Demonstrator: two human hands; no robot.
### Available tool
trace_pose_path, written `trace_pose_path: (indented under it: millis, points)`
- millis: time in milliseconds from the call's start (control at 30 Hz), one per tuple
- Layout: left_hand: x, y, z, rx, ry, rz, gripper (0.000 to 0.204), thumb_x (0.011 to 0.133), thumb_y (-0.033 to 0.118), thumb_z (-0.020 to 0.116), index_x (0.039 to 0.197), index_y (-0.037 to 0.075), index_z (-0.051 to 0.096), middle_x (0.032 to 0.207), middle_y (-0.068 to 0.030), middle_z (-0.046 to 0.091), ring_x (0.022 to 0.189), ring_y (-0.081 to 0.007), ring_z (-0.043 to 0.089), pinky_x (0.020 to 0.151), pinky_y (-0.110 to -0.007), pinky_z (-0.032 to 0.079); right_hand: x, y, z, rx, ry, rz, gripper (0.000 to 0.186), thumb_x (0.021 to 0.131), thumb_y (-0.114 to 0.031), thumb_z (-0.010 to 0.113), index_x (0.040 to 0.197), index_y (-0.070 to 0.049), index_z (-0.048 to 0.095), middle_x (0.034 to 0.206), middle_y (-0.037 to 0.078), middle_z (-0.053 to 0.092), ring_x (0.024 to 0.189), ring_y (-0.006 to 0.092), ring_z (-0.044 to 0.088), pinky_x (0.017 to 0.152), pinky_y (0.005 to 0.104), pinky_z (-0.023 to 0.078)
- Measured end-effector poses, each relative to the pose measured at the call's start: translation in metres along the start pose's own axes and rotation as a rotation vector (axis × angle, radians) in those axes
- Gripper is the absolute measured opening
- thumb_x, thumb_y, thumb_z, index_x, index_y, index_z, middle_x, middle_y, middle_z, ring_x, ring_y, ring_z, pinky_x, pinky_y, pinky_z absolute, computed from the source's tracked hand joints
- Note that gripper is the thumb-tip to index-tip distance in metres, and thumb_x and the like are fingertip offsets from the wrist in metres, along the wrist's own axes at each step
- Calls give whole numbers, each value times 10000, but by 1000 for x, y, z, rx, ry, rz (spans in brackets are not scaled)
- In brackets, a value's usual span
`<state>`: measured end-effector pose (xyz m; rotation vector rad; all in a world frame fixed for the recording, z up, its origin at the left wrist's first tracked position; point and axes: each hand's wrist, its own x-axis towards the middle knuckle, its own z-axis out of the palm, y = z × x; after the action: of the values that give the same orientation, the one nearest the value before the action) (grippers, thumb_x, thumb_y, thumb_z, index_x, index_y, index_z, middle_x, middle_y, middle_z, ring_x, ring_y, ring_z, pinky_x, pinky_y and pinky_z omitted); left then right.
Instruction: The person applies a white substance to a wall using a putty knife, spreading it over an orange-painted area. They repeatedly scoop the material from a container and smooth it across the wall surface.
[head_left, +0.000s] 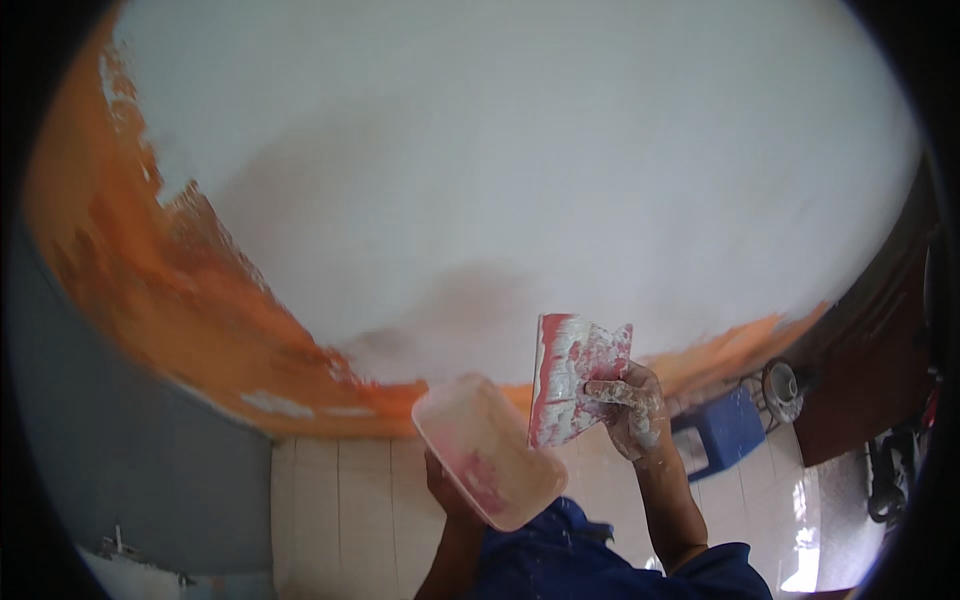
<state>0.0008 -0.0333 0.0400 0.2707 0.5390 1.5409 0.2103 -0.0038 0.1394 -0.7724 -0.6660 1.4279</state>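
My right hand (632, 408), smeared with white paste, grips a red putty spreader (575, 375). White putty coats much of the spreader's face. Held at an angle in my left hand (448, 488) is a pale pinkish plastic tub (455, 405), with pink and whitish residue inside; most of that hand's fingers are hidden behind it. The spreader's lower corner overlaps the tub's right rim in the picture; whether they touch, I cannot tell. Beyond both hands rises a wall (600, 180) covered in white, with ragged edges against orange paint (180, 300) at left and bottom.
A blue plastic stool (725, 430) stands on the pale tiled floor (340, 510) to the right, beside a round metallic object (782, 390). A grey surface (140, 420) borders the orange at the left. A dark reddish-brown panel (865, 380) is at the far right.
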Motion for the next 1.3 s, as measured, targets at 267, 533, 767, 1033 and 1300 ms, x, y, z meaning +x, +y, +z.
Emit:
trace_pose_path:
  millis: [267, 533, 767, 1033, 1300]
  points:
    - [-12, -37, -50, 256, 48, -179, 478, 930, 354, 398, 1311, 69, 363, 1222, -98, 488, 1114, -208, 493, 926, -359, 438, -33, 19, -29, -161, 136, 147, 308, 741, 17, 639, 1034, 55, 550, 921, 122, 629, 803, 183, 637, 716, 306, 549]
    - [-8, -40, -32, -77, -94, -226, 659, 864, 480, 442, 1341, 46, 308, 1280, -157, 443, 1161, -308, 455, 962, -445, 401, -50, 10, -13, -655, 108, -33, 364, 815, -45, 639, 1120, 68, 473, 962, 136, 627, 867, 157, 618, 755, 275, 505]
    - [-8, -43, -21, -163, -272, -212, 614, 901, 516, 334, 1323, 71, 338, 1222, -139, 477, 1105, -278, 494, 927, -411, 436, -63, 25, -17, -963, 83, -84, 302, 820, 17, 566, 1098, 74, 462, 918, 216, 644, 872, 261, 654, 704, 302, 510]
    - [-14, -41, -36, 49, -110, -248, 659, 906, 558, 287, 1352, 74, 275, 1267, -137, 429, 1136, -288, 466, 942, -441, 418, -69, 31, -21, -1156, 63, -174, 356, 834, 38, 543, 1164, 91, 419, 987, 203, 632, 904, 221, 638, 729, 289, 500]
    - [-19, -37, -38, -83, -99, -311, 805, 774, 401, 589, 1378, 39, 199, 1337, -188, 359, 1214, -349, 393, 1007, -494, 346, -67, 31, -11, -1219, 29, -170, 306, 811, 39, 549, 1092, 89, 439, 881, 231, 643, 862, 304, 654, 688, 302, 510]
